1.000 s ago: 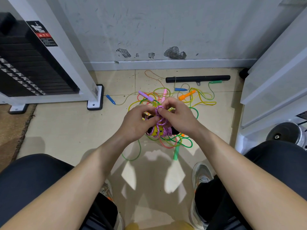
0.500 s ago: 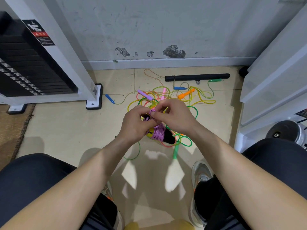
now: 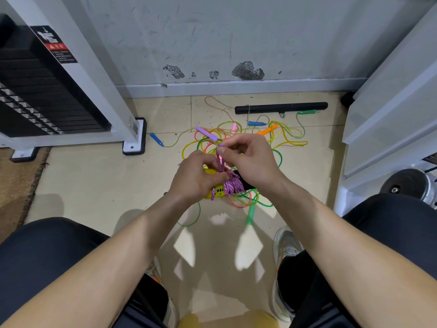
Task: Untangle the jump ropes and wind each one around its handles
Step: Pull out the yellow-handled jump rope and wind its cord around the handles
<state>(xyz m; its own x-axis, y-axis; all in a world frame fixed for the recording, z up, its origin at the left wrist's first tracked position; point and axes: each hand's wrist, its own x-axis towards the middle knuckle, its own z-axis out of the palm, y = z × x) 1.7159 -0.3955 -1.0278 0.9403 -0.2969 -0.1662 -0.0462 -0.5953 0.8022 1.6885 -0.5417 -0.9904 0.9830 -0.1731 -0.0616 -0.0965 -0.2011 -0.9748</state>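
My left hand (image 3: 196,177) grips a pair of yellow and black handles (image 3: 218,191) with a pink braided rope (image 3: 230,185) wound around them. My right hand (image 3: 250,159) pinches the free end of that pink rope and holds it up above the bundle. Beneath my hands lies a tangle of thin jump ropes (image 3: 283,138) in yellow, green, pink and orange. Their handles show around it: blue (image 3: 156,139), purple (image 3: 207,134), orange (image 3: 267,130), another blue (image 3: 256,123), green (image 3: 307,112) and a light green one (image 3: 251,213).
A black bar (image 3: 281,108) lies on the tiled floor by the wall. A weight-stack machine (image 3: 47,91) stands at the left with its foot (image 3: 133,138) near the ropes. White frames (image 3: 390,102) and a weight plate (image 3: 406,184) are on the right. My knees and shoes fill the bottom.
My right hand has pulled the pink rope end upward, away from the bundle. My left hand has turned the handles lower and kept its grip.
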